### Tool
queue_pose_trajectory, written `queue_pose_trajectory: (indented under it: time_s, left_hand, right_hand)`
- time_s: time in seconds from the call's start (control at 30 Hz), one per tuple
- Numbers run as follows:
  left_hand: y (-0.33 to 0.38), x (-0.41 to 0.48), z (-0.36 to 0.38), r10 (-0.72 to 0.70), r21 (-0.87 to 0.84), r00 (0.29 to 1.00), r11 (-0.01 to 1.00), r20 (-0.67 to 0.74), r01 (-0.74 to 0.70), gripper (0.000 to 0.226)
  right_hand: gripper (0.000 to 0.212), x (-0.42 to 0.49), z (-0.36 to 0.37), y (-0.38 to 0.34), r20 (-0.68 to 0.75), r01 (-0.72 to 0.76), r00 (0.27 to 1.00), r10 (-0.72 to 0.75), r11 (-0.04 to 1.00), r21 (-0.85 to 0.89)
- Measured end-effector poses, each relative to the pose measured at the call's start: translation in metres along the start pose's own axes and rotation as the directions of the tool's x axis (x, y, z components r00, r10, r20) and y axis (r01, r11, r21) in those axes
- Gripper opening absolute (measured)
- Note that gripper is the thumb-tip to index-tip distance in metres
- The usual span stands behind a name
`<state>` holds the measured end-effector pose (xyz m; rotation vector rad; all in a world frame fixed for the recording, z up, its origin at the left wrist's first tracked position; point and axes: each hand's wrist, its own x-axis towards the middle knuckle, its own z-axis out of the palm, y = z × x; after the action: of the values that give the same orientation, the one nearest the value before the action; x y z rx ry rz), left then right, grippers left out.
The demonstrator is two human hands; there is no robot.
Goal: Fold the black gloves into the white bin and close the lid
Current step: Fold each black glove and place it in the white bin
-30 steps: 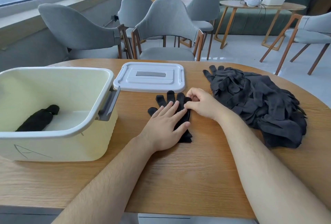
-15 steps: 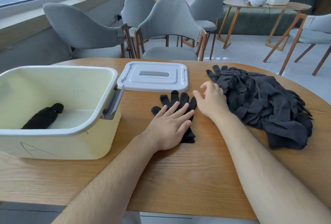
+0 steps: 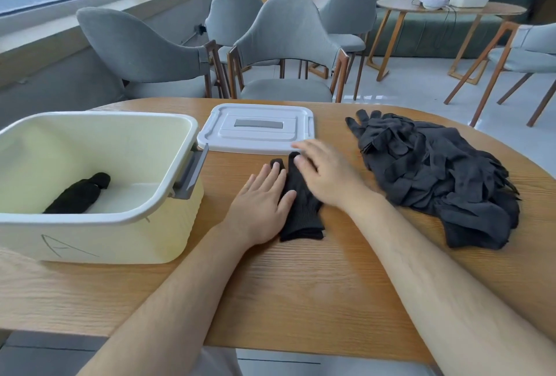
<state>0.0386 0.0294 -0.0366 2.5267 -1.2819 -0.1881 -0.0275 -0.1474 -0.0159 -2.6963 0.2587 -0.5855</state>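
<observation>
Both forearms reach forward over the wooden table (image 3: 301, 300). The left hand (image 3: 258, 204) lies flat, fingers straight, its inner edge on the black glove (image 3: 301, 210). The right hand (image 3: 328, 177) rests palm down, fingers relaxed, across the glove's right side. Left of the left hand stands the white bin (image 3: 120, 237), with a rolled glove (image 3: 78, 195) inside. Just beyond the fingertips lies the lid (image 3: 255, 129). Right of the right hand sprawls the glove pile (image 3: 436, 177).
</observation>
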Motion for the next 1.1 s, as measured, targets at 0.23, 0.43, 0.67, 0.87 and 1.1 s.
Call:
queue_pose_trajectory:
  time_s: [0.23,0.43,0.67,0.87,1.1]
  left_hand:
    - [0.001,-0.011,-0.007,0.082,-0.074,0.974,0.992,-0.212,-0.1,0.056]
    - [-0.015,-0.055,-0.015,0.372,-0.116,0.909,0.911,-0.188,-0.397,0.042]
    - [-0.013,-0.055,-0.009,0.363,-0.031,0.892,0.922,-0.27,-0.385,0.034]
    - [-0.009,-0.057,-0.011,0.314,-0.052,0.907,0.939,-0.28,-0.341,0.054]
    - [-0.004,-0.038,-0.021,0.187,-0.162,0.937,0.957,-0.294,-0.242,0.029]
  right_hand:
    - [0.051,-0.019,0.0,-0.007,0.108,-0.03,0.994,0.034,0.999,-0.039]
    - [0.029,-0.087,-0.038,-0.017,0.243,0.105,0.961,-0.133,0.986,0.126]
    - [0.039,-0.102,-0.024,-0.016,0.145,0.179,0.972,-0.187,0.982,0.061]
    - [0.036,-0.099,-0.02,-0.019,0.096,0.168,0.981,-0.171,0.985,0.043]
    - [0.029,-0.074,-0.019,-0.022,0.1,-0.035,0.995,0.021,0.989,0.145]
